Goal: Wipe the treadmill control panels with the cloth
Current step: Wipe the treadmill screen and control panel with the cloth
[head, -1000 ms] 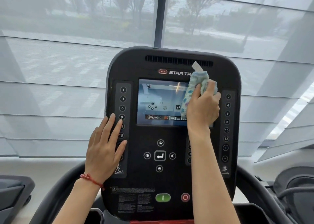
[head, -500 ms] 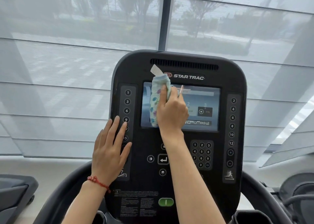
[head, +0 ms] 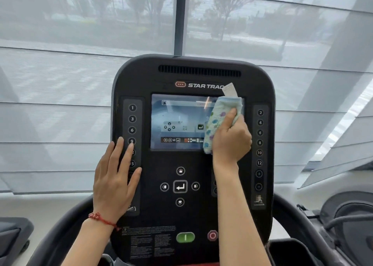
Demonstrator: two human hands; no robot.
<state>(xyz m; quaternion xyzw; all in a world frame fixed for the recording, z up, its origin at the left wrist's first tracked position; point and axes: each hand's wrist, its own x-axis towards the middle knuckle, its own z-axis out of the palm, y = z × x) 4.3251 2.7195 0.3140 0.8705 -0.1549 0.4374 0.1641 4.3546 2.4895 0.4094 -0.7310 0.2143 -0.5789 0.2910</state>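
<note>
Right hand [head: 232,138] has its fingers [head: 229,117] curled tight around the cloth [head: 219,122], thumb pressing the wad from the front; the cloth sits bunched between fingers and the screen [head: 177,122], touching the glass at its right edge, with a white tag [head: 229,90] poking up past the bezel over the brand lettering. Left hand [head: 115,185] lies flat with fingers spread and slightly apart, gripping nothing, resting on the left button column [head: 132,118] and covering its lower keys, likely bracing the control panel [head: 193,164]. Step in hand looks like wiping the display, right side. Next move probably calls for sweeping the cloth across the screen, then out to the right button column [head: 260,142], nav keys [head: 180,186] and the start/stop buttons [head: 185,237] below, pressing lightly to avoid triggering keys.
</note>
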